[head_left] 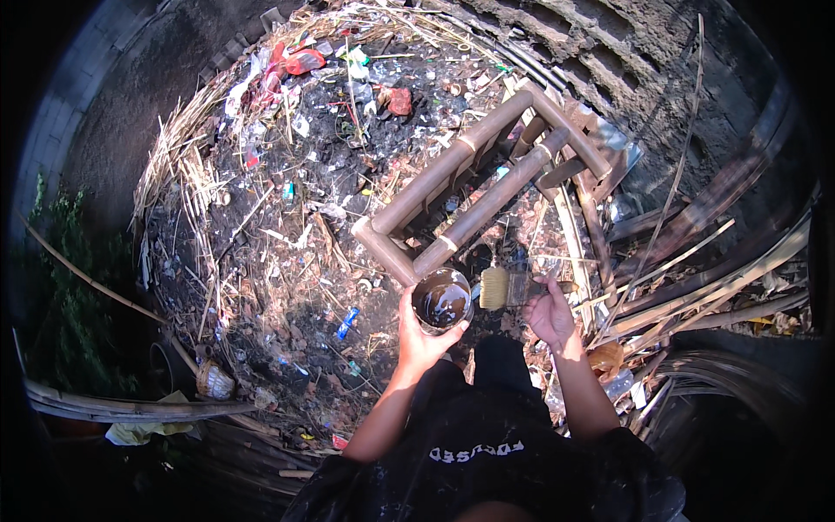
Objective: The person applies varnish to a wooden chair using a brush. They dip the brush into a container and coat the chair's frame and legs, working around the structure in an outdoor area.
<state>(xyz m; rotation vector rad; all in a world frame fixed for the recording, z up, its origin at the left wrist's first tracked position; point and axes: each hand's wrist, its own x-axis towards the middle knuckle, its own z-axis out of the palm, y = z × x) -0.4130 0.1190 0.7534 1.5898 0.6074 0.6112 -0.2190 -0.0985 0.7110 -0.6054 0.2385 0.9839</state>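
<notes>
My left hand point(421, 341) is wrapped round a round can point(443, 301), its open mouth facing up, with a brown and whitish liquid inside. My right hand point(551, 318) grips the handle of a wide paintbrush point(495, 288), its pale yellowish bristles pointing left toward the can. A small gap lies between the bristles and the can's rim. Just beyond both hands stands a brown bamboo frame point(490, 209), made of thick poles joined at corners. Its near corner is close to the can.
Littered ground point(287, 217) with plastic scraps, leaves and dark soil spreads ahead and left. Dry stalks point(178, 165) heap along its left edge. Bamboo poles point(713, 304) lie at the right, below a rough wall point(600, 52). A blue wrapper point(348, 323) lies left of the can.
</notes>
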